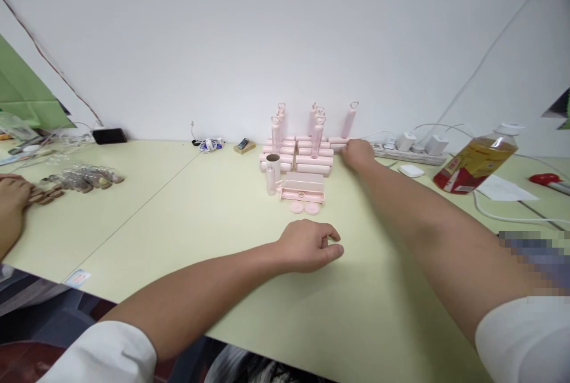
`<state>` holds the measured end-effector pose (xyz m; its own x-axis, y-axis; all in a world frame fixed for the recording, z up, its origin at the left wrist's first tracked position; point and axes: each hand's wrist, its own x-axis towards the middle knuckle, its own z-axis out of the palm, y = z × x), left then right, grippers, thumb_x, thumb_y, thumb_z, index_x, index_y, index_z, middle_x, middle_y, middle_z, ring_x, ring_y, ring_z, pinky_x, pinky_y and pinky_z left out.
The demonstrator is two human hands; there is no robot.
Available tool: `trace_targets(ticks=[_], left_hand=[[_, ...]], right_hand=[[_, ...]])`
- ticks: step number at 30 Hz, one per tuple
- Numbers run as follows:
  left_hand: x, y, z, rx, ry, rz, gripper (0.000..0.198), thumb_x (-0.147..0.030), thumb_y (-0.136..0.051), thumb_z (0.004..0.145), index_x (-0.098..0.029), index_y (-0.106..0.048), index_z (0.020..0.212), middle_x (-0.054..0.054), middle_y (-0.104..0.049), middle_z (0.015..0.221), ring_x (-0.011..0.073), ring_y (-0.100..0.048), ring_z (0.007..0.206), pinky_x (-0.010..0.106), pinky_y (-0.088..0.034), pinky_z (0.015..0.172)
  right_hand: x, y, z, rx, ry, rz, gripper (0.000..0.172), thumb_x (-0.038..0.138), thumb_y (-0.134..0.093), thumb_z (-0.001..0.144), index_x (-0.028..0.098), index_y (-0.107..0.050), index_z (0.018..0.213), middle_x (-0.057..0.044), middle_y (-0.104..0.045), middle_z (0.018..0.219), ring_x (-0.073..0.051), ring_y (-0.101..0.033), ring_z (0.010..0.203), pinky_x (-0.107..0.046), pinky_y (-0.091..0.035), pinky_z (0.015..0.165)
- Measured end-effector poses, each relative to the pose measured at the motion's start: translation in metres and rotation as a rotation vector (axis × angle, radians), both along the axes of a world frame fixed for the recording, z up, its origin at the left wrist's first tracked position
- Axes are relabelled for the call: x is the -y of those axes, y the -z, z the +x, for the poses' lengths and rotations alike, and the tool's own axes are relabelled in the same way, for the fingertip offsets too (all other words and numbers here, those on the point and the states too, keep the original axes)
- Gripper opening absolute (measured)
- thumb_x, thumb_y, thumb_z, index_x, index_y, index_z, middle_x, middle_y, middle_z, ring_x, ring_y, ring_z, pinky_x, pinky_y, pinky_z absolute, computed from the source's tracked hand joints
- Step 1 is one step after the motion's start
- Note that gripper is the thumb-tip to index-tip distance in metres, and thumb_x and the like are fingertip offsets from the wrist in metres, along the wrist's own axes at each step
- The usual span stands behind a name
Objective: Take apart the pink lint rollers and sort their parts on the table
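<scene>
My left hand point(309, 245) rests over the near table with its thumb and forefinger apart, holding nothing. It is closest to two pink round discs point(304, 208). My right hand point(358, 154) reaches to the back, its fingers curled at the end of a pink tube point(338, 142) at the right of a pile; the fingertips are mostly hidden. Several pink tubes point(313, 168) lie stacked in two columns. Slim pink pieces with loop tops point(317, 138) stand upright among them. In front are an open pink case point(303, 195), a hollow cylinder point(273, 164) and a clear pinkish tube point(270, 180).
A tilted bottle of amber drink point(476, 160) is at the right, near a power strip point(414, 154) with white chargers and cables. A black phone point(109, 135) leans by the wall. At left, another person's hand point(13, 199) is beside wrapped small items point(86, 177).
</scene>
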<state>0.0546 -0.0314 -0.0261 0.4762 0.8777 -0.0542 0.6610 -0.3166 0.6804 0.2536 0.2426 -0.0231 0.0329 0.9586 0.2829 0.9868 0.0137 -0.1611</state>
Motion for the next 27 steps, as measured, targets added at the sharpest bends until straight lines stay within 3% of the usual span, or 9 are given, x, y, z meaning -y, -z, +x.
trace_targets(ticks=[5,9,11,13,16,19,21,23,27], left_hand=[[0.0,0.004,-0.004,0.061,0.013,0.01,0.034,-0.043,-0.054,0.082,-0.021,-0.069,0.104,0.0,-0.067,0.074,0.0162,-0.059,0.069,0.026,-0.039,0.059],[-0.005,0.013,-0.007,0.258,-0.007,-0.002,0.03,-0.04,-0.051,0.086,-0.018,-0.069,0.095,-0.001,-0.059,0.066,0.0116,-0.051,0.058,0.023,-0.037,0.053],[-0.011,0.015,-0.01,0.33,-0.074,0.074,0.026,-0.036,-0.051,0.086,-0.017,-0.068,0.089,-0.002,-0.056,0.063,0.0107,-0.048,0.057,0.022,-0.036,0.053],[-0.02,0.011,-0.015,0.376,-0.175,0.217,0.023,-0.032,-0.052,0.085,-0.016,-0.068,0.086,-0.002,-0.056,0.062,0.0109,-0.049,0.058,0.023,-0.038,0.056],[-0.037,-0.01,-0.033,0.4,-0.337,0.478,0.021,-0.027,-0.052,0.083,-0.017,-0.068,0.09,0.0,-0.058,0.069,0.0123,-0.052,0.062,0.024,-0.042,0.063],[-0.057,-0.044,-0.061,0.263,-0.543,0.693,0.022,-0.022,-0.055,0.077,-0.018,-0.07,0.092,0.005,-0.061,0.089,0.0148,-0.055,0.072,0.028,-0.045,0.07],[-0.071,-0.067,-0.077,0.104,-0.638,0.618,0.02,-0.022,-0.057,0.074,-0.019,-0.071,0.088,0.007,-0.061,0.096,0.0176,-0.057,0.078,0.029,-0.045,0.07],[-0.086,-0.085,-0.087,-0.028,-0.631,0.4,0.018,-0.028,-0.057,0.075,-0.019,-0.07,0.083,0.006,-0.063,0.081,0.0184,-0.058,0.068,0.029,-0.043,0.061],[-0.116,-0.102,-0.088,-0.264,-0.59,0.185,0.026,-0.042,-0.061,0.073,-0.017,-0.067,0.079,0.009,-0.067,0.078,0.022,-0.06,0.066,0.03,-0.04,0.056]], right_hand=[[0.009,-0.004,-0.006,-0.073,-0.026,0.054,0.037,0.017,-0.05,0.086,0.004,-0.06,0.119,-0.024,-0.064,0.111,-0.032,-0.059,0.1,-0.038,-0.043,0.08],[0.041,-0.013,-0.008,-0.138,-0.098,0.196,0.038,0.017,-0.041,0.088,0.012,-0.059,0.12,-0.017,-0.063,0.117,-0.027,-0.057,0.104,-0.036,-0.042,0.085],[0.066,-0.017,-0.013,-0.218,-0.239,0.321,0.032,0.018,-0.041,0.088,0.013,-0.064,0.108,-0.014,-0.066,0.106,-0.025,-0.059,0.095,-0.035,-0.043,0.084],[0.094,-0.02,-0.019,-0.287,-0.482,0.425,0.026,0.019,-0.044,0.087,0.014,-0.067,0.097,-0.012,-0.067,0.094,-0.024,-0.059,0.085,-0.035,-0.044,0.08],[0.13,-0.021,-0.03,-0.224,-0.803,0.364,0.022,0.023,-0.047,0.088,0.016,-0.067,0.092,-0.011,-0.066,0.089,-0.023,-0.058,0.085,-0.035,-0.044,0.078],[0.156,-0.019,-0.039,-0.195,-0.875,0.263,0.021,0.021,-0.046,0.088,0.016,-0.066,0.093,-0.011,-0.065,0.092,-0.023,-0.057,0.09,-0.034,-0.043,0.081],[0.172,-0.018,-0.043,-0.169,-0.827,0.209,0.02,0.021,-0.048,0.087,0.015,-0.066,0.09,-0.01,-0.064,0.09,-0.022,-0.057,0.087,-0.032,-0.042,0.077],[0.188,-0.015,-0.047,-0.088,-0.787,0.155,0.019,0.021,-0.049,0.087,0.015,-0.066,0.09,-0.01,-0.064,0.088,-0.021,-0.057,0.084,-0.03,-0.039,0.072],[0.218,-0.008,-0.054,0.073,-0.718,-0.047,0.021,0.024,-0.045,0.089,0.018,-0.065,0.09,-0.007,-0.068,0.085,-0.019,-0.059,0.076,-0.028,-0.032,0.061]])
